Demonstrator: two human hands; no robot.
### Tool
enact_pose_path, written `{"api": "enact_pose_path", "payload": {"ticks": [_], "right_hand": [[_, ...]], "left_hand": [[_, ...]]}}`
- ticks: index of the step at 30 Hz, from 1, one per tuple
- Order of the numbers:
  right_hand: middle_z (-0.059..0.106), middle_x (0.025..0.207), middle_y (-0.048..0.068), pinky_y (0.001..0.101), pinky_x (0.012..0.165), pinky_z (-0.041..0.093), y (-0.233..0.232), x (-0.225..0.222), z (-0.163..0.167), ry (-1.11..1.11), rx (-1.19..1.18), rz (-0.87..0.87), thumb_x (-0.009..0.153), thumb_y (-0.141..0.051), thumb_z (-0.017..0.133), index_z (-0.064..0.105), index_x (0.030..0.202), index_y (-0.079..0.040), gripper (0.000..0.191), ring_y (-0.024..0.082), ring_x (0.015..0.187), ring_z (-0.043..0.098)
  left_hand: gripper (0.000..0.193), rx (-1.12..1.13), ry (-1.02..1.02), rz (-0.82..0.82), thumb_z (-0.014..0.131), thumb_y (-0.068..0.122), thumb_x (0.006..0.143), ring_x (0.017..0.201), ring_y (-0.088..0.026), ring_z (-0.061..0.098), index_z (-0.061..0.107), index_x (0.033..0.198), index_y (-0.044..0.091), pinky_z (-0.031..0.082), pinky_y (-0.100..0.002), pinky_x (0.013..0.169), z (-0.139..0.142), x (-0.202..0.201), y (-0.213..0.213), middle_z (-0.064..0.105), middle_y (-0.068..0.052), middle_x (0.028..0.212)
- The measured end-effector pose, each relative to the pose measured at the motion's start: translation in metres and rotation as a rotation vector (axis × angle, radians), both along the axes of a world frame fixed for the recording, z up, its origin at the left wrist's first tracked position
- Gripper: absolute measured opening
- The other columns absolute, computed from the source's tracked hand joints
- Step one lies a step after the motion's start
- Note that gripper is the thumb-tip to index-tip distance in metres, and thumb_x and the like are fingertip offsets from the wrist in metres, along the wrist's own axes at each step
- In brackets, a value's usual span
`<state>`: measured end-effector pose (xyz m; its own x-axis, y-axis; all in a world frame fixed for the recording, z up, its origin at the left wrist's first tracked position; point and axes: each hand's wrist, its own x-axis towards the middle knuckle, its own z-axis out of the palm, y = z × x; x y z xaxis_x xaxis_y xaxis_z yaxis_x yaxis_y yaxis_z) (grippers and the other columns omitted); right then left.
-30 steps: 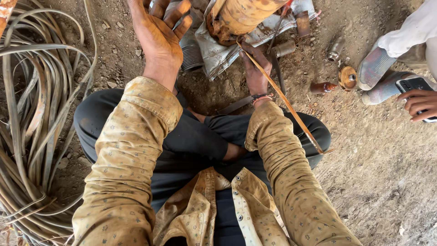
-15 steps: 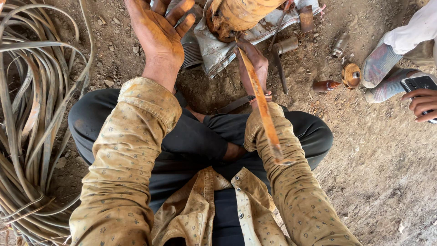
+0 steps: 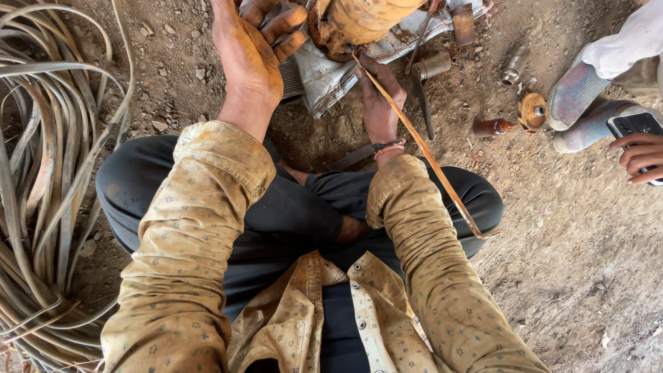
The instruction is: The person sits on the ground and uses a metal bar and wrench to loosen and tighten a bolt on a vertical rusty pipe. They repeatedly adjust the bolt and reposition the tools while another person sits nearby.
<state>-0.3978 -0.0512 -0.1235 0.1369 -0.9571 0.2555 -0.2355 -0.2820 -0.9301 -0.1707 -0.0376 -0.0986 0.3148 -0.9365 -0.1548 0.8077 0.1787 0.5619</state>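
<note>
I sit cross-legged on dirt ground. My left hand (image 3: 250, 56) is raised with its fingers apart, reaching toward a rusty orange cylinder (image 3: 359, 22) at the top edge; it holds nothing that I can see. My right hand (image 3: 378, 97) is lower, right under the cylinder, pinching the upper end of a thin rusty metal strip (image 3: 428, 157). The strip runs from the cylinder down and to the right, ending near my right knee. A grey metal sheet (image 3: 331, 69) lies under the cylinder.
A big coil of flat grey strips (image 3: 41, 193) fills the left side. Small rusty parts (image 3: 532, 110), a metal tube (image 3: 434, 66) and a rod (image 3: 423, 103) lie on the ground at upper right. Another person's socked feet (image 3: 580, 103) and hand with a phone (image 3: 639, 141) are at the right edge.
The strip swung left across my right forearm half a second ago and now stretches back out to the right. My left hand stays raised near the cylinder.
</note>
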Motion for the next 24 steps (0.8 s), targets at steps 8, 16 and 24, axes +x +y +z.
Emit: {"api": "enact_pose_path", "payload": {"ticks": [8, 16, 24], "right_hand": [[0.075, 0.123, 0.012, 0.0336, 0.090, 0.062, -0.003, 0.005, -0.001, 0.173, -0.048, -0.068, 0.098, -0.001, 0.073, 0.075, 0.118, -0.002, 0.020, 0.017, 0.113, 0.073], [0.073, 0.125, 0.012, 0.0339, 0.096, 0.060, -0.001, 0.002, 0.018, 0.094, -0.044, -0.015, 0.099, -0.007, 0.071, 0.071, 0.124, -0.003, 0.025, 0.023, 0.112, 0.072], [0.077, 0.116, 0.013, 0.0312, 0.087, 0.060, -0.004, -0.001, 0.023, 0.155, -0.023, -0.077, 0.097, -0.006, 0.075, 0.074, 0.119, -0.002, 0.022, 0.019, 0.100, 0.074]], "left_hand": [[0.074, 0.022, -0.029, 0.058, 0.052, 0.063, 0.100, 0.089, -0.025, 0.077, 0.048, 0.148, 0.007, 0.064, -0.040, 0.073, 0.002, 0.003, -0.003, 0.071, -0.017, 0.122], [0.082, 0.247, -0.002, 0.023, 0.054, 0.067, 0.093, 0.076, -0.022, 0.075, 0.045, 0.144, 0.004, 0.060, -0.033, 0.061, 0.041, 0.003, -0.016, 0.076, -0.015, 0.111], [0.076, 0.279, -0.040, 0.050, 0.053, 0.063, 0.096, 0.074, -0.021, 0.076, 0.047, 0.142, 0.002, 0.061, -0.033, 0.059, 0.047, -0.001, -0.006, 0.075, -0.015, 0.107]]}}
